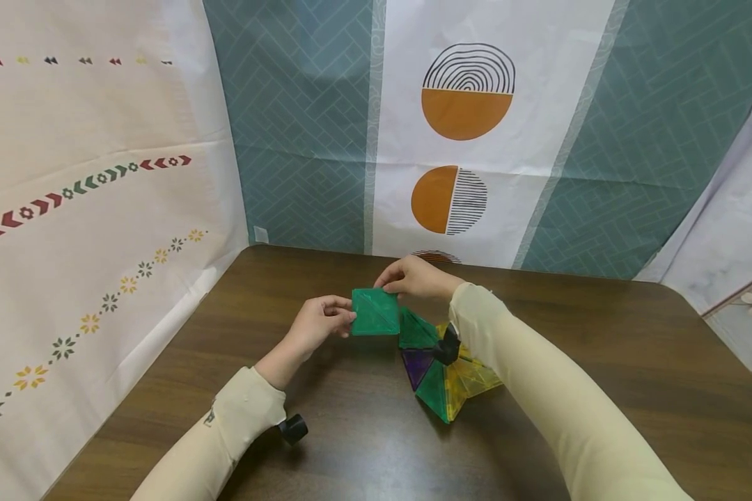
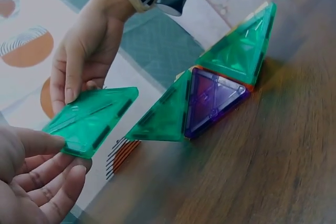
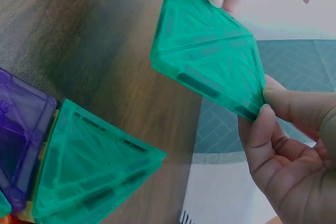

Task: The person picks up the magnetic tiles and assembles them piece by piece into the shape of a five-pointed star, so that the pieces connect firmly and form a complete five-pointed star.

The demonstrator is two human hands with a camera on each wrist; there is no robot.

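Observation:
A translucent green magnetic tile piece (image 1: 376, 312), square with a seam across its diagonal, is held up above the table between both hands. My left hand (image 1: 313, 323) pinches its left edge between thumb and fingers. At its upper right corner, my right hand (image 1: 423, 278) pinches it too. Just right of it lies a cluster of joined tiles: green triangles (image 3: 97, 161), a purple triangle (image 2: 214, 100) between two green ones, and yellow tiles (image 1: 473, 376). My right sleeve and wrist camera cover part of this cluster in the head view.
The brown wooden table (image 1: 351, 431) reaches back to a patterned curtain (image 1: 307, 139). A white printed cloth (image 1: 100, 209) hangs along the left side. Black wrist cameras (image 1: 293, 428) protrude from both sleeves, the right one close over the cluster.

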